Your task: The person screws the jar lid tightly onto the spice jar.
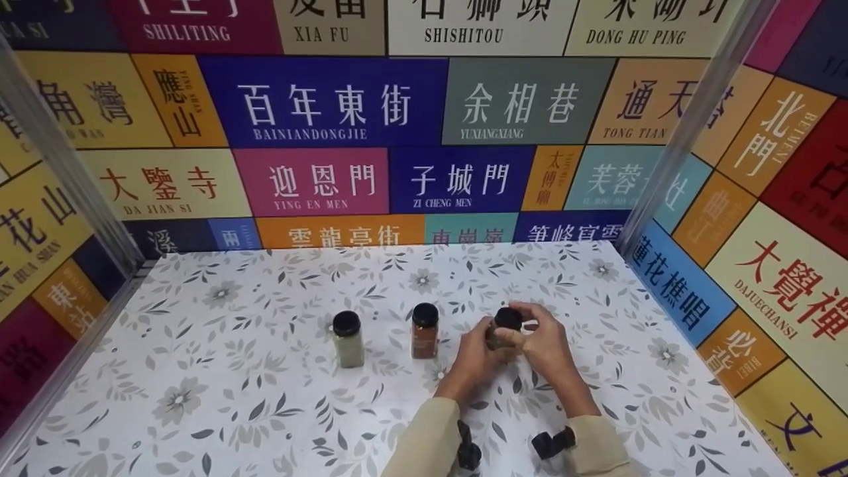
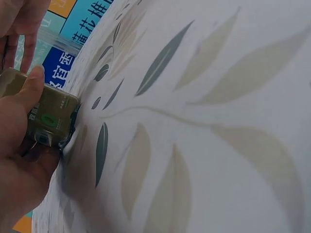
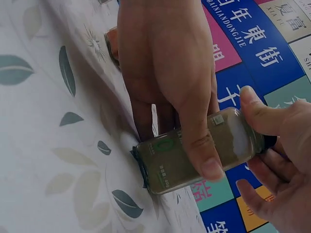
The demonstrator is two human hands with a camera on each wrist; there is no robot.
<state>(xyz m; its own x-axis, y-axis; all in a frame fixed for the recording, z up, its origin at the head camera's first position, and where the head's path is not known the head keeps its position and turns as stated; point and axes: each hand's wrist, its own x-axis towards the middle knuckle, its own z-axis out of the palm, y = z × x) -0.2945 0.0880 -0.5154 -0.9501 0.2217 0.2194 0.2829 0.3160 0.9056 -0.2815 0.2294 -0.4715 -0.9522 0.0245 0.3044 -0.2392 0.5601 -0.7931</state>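
At the right of the table in the head view is a small clear spice jar with a black lid [image 1: 509, 318]. Its brownish-green powder and printed label show on the jar body [image 3: 160, 167] in the right wrist view. My left hand [image 1: 474, 358] grips the body, thumb across one side and fingers behind it. The fingers and thumb of my right hand [image 1: 548, 339] are around the lid at the top. In the left wrist view the base of the jar [image 2: 56, 114] is right at the table surface.
A jar of reddish-brown powder [image 1: 424, 338] stands left of my hands, and a jar of pale green powder [image 1: 349, 348] farther left. Both have black lids. The leaf-patterned tabletop [image 1: 265, 417] is bordered by colourful sign-covered walls [image 1: 318, 132] behind and at both sides.
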